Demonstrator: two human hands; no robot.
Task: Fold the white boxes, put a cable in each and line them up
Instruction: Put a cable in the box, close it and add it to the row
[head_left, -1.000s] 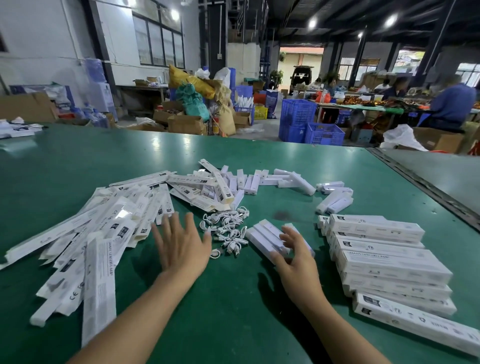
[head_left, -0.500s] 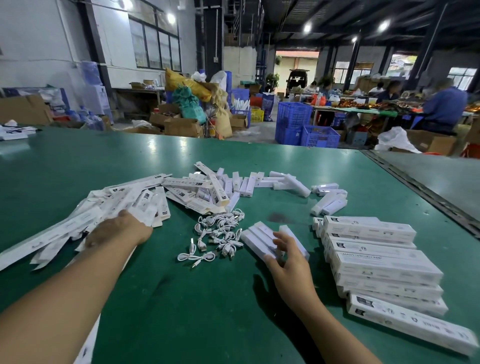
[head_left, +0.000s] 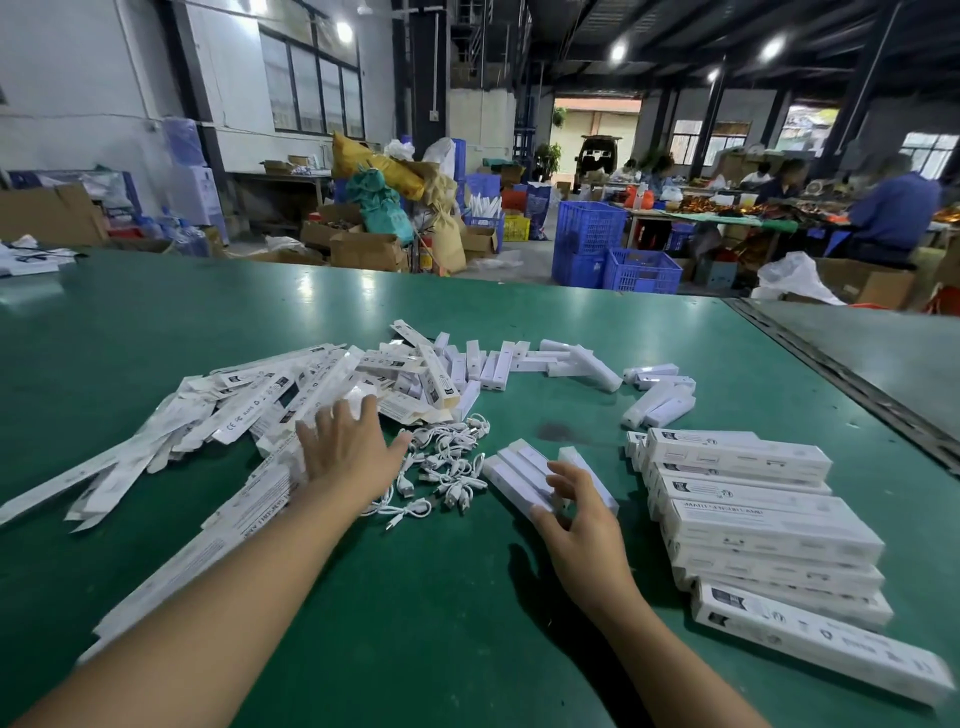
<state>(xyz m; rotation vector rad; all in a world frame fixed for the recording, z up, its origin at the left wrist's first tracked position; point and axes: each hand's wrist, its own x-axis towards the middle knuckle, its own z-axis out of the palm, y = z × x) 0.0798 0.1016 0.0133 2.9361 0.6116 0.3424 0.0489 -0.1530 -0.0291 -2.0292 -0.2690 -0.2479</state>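
White boxes (head_left: 270, 397), both hands (head_left: 353, 457) resting palm-down

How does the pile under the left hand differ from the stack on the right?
The flat box pile is unfolded cardboard, scattered at mixed angles; the folded box stack is made-up boxes lying neatly parallel. The left hand rests on the pile; nothing touches the stack. Both are white and printed.

We see through one wide-angle camera worn on our head, facing forward and down over a green table (head_left: 467, 649). Our left hand (head_left: 348, 452) and right hand (head_left: 582, 525) sit close below it; the warehouse (head_left: 519, 156) recedes far behind.
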